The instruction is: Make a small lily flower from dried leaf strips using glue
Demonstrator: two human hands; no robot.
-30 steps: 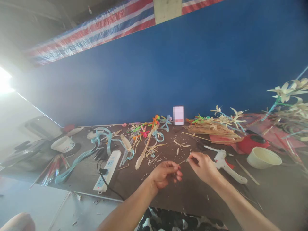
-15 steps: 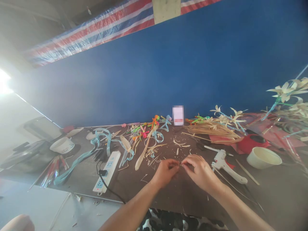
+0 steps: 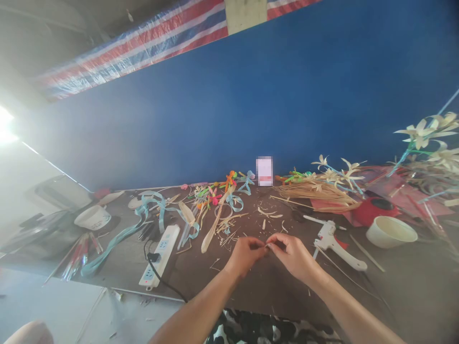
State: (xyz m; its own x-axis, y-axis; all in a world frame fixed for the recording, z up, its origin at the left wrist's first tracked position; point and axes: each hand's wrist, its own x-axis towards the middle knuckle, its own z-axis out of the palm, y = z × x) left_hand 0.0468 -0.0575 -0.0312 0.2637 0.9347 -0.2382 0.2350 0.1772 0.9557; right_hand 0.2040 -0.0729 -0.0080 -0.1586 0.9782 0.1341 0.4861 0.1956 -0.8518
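Over the front middle of the dark table, my left hand [image 3: 247, 255] and my right hand [image 3: 289, 253] meet at the fingertips. Both are closed in a pinch. Whatever lies between the fingers is too small and too hidden to name. Just beyond them are thin straw-coloured scraps [image 3: 267, 213] and a loose heap of pale strips [image 3: 229, 229]. A white glue gun [image 3: 337, 246] lies on its side to the right of my right hand.
A white power strip [image 3: 159, 258] with a black plug and cable lies left. Blue ribbon [image 3: 114, 248] trails beside it. A cream bowl [image 3: 391, 232], dried straw bundle [image 3: 315, 193] and pale straw flowers [image 3: 423, 134] stand or lie right. A white bowl [image 3: 92, 217] sits far left.
My right hand has shifted slightly left, so the fingertips of both hands now meet closely. The view has moved a little; the things on the table lie as before.
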